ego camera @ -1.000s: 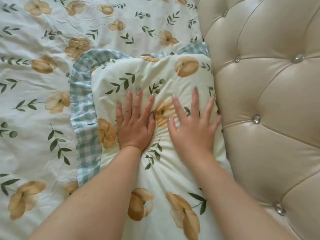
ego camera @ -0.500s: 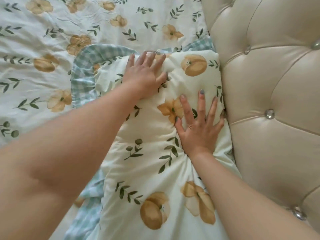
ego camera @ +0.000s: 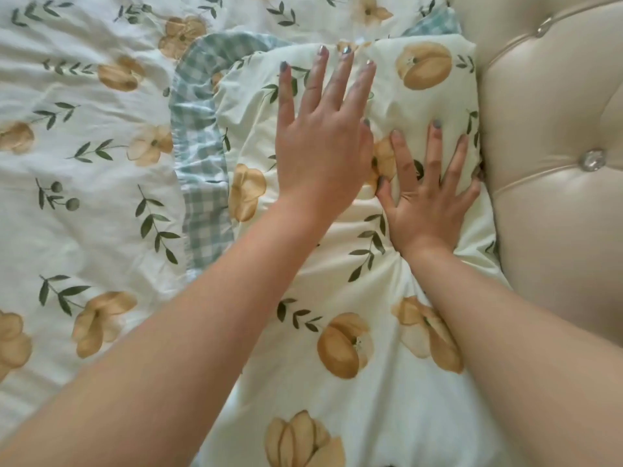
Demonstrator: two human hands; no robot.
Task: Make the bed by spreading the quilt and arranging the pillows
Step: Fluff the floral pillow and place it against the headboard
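Note:
A cream pillow printed with yellow flowers and green leaves, edged in a blue-green checked frill, lies against the headboard. My left hand hovers flat over its upper middle, fingers spread and pointing to the far end. My right hand presses palm-down into the pillow near its headboard side, fingers apart, denting the fabric. The quilt, in the same floral print, lies spread to the left of the pillow.
A padded cream headboard with crystal buttons fills the right side, touching the pillow's edge. The quilt shows shallow wrinkles to the left.
My left hand went from the pillow's middle to its far corner, then drew back with fingers straightened. My right hand stayed pressed on the pillow. The view moved closer.

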